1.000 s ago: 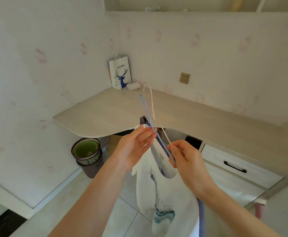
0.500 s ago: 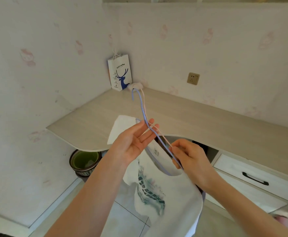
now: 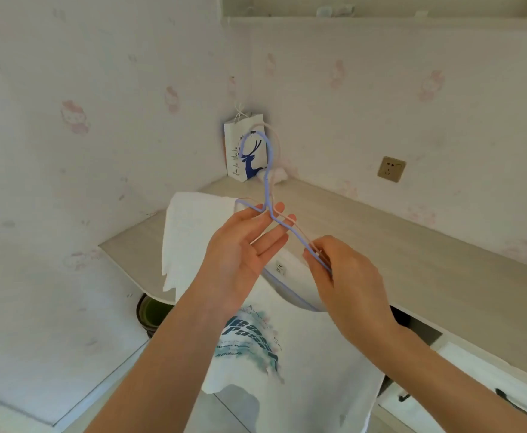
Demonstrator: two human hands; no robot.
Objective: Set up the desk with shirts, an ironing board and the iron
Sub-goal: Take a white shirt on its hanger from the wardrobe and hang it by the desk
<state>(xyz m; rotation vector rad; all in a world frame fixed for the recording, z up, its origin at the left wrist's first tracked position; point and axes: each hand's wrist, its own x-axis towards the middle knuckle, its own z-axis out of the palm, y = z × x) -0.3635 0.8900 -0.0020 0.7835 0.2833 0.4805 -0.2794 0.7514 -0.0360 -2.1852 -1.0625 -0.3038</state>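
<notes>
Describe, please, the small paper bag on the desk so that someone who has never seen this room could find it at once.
Follow the pale wooden desk back to the corner where the two papered walls meet. There the paper bag stands upright against the wall, partly behind the hook of the blue hanger. It is white with string handles and a dark blue deer printed on its front, unlike the small white lump beside it.

Pale pink cartoon-print wallpaper; light wooden corner desk; brass wall socket at two o'clock.
</notes>
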